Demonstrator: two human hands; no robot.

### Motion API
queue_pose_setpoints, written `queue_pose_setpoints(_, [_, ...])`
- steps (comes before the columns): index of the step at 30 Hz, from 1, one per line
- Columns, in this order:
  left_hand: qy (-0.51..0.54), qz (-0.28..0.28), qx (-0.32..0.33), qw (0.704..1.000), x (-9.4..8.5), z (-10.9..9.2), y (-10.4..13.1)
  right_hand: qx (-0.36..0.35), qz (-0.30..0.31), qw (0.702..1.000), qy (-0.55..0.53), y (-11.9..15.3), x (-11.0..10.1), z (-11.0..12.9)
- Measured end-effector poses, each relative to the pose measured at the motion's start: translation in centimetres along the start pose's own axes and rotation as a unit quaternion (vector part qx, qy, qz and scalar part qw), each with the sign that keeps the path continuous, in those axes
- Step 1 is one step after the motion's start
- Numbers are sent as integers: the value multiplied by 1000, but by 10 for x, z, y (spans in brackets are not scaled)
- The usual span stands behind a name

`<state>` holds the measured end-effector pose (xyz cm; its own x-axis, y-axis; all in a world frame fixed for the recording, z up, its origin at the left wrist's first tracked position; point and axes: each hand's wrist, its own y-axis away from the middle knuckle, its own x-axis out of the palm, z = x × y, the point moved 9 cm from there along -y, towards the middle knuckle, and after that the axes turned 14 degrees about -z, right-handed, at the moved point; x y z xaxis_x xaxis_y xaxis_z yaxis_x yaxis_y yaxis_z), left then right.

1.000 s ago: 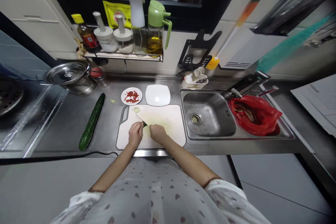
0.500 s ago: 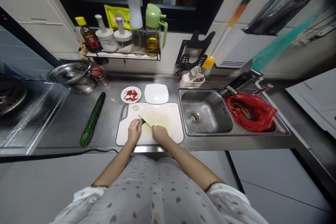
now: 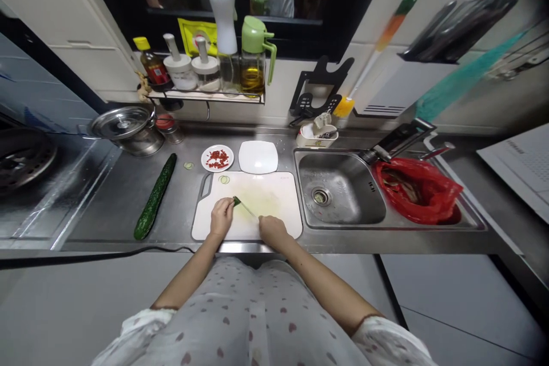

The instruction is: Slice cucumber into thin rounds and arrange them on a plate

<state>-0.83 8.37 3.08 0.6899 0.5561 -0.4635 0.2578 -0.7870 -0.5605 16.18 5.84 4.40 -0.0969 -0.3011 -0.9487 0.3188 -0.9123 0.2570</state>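
Observation:
My right hand (image 3: 273, 233) is closed round the handle of a knife (image 3: 247, 207), whose thin blade points up and left over the white cutting board (image 3: 283, 194). The blade's tip is at a small dark green cucumber piece (image 3: 237, 201). My left hand (image 3: 222, 218) pinches that piece, its fingers largely covering it. Pale thin slices (image 3: 223, 180) lie near the board's upper left. Behind the board are a plate of chopped red pieces (image 3: 217, 159) and a white plate (image 3: 258, 157). A whole cucumber (image 3: 155, 197) lies on the counter to the left.
To the right is a sink (image 3: 343, 189) with a red plastic bag (image 3: 418, 191) beside its basin. A lidded steel pot (image 3: 128, 130) and a red-capped jar (image 3: 170, 128) stand at the back left. Above hangs a rack (image 3: 206, 96) of bottles. A black cable (image 3: 128, 251) runs along the front edge.
The knife has swung to a flatter angle, and my right hand has moved slightly right and down. My left hand still pinches the green piece. The whole view has shifted a little.

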Motion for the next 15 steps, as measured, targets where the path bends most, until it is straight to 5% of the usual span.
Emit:
queue_pose_setpoints(5, [-1, 0, -3, 1000, 1, 0, 1, 17, -5, 1000, -8, 3, -8, -7])
queue_pose_setpoints(15, [27, -19, -39, 999, -5, -3, -5, 81, -113, 989, -53, 6, -33, -38])
